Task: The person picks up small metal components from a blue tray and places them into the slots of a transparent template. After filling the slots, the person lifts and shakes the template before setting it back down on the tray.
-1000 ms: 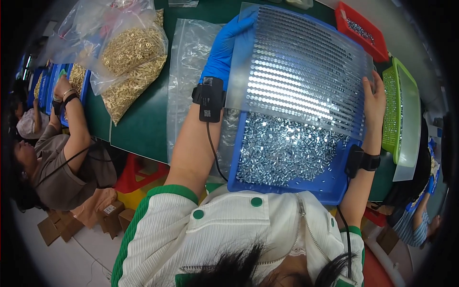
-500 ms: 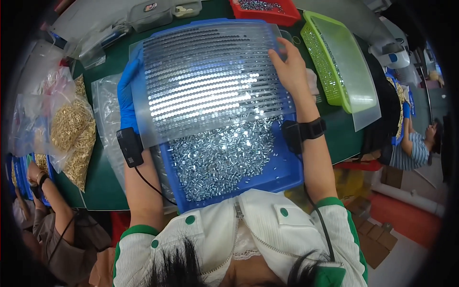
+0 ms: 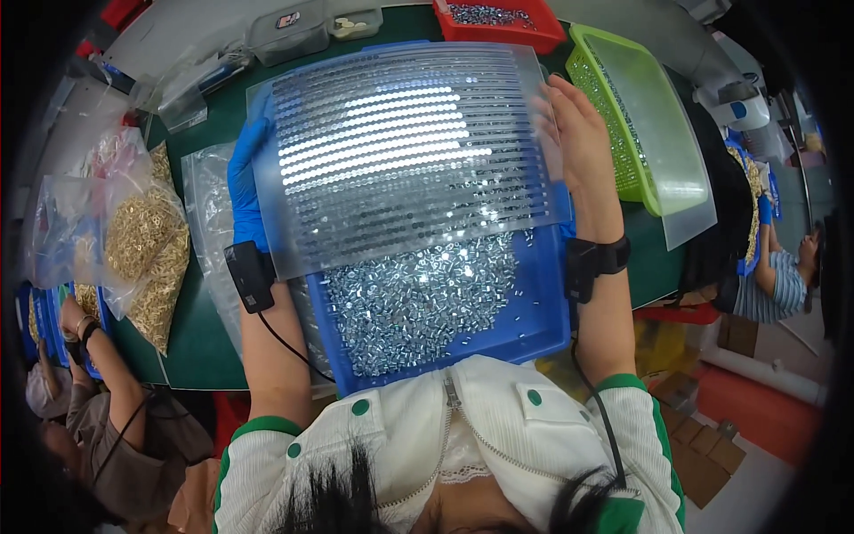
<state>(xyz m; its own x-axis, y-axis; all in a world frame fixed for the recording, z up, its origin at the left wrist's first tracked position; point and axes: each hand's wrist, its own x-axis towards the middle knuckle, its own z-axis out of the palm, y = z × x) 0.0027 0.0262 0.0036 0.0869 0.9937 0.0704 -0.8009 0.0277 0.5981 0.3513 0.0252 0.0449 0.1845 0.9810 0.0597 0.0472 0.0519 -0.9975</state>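
Before me I hold a clear plastic plate [image 3: 298,254] with rows of small shiny metal pieces set across it. My left hand [image 3: 249,182], in a blue glove, grips its left edge; the fingers are partly hidden by the plate. My bare right hand [image 3: 583,133] grips the right edge, its fingers partly seen through the plastic. Beneath the plate lies a blue tray [image 3: 525,338], and its near part holds a heap of loose silvery metal pieces [image 3: 409,307]. The plate covers the tray's far part.
To the right stands a green basket [image 3: 627,182] with metal pieces and a clear sheet [image 3: 685,191] over its side. A red tray [image 3: 503,36] and lidded clear boxes [image 3: 285,36] stand at the back. Bags of gold-coloured parts [image 3: 147,249] lie left. Other people sit on both sides.
The plate has moved a little to the right and nearer, and its bright reflection has shifted farther up the rows. My right hand has moved outward along with its right edge.
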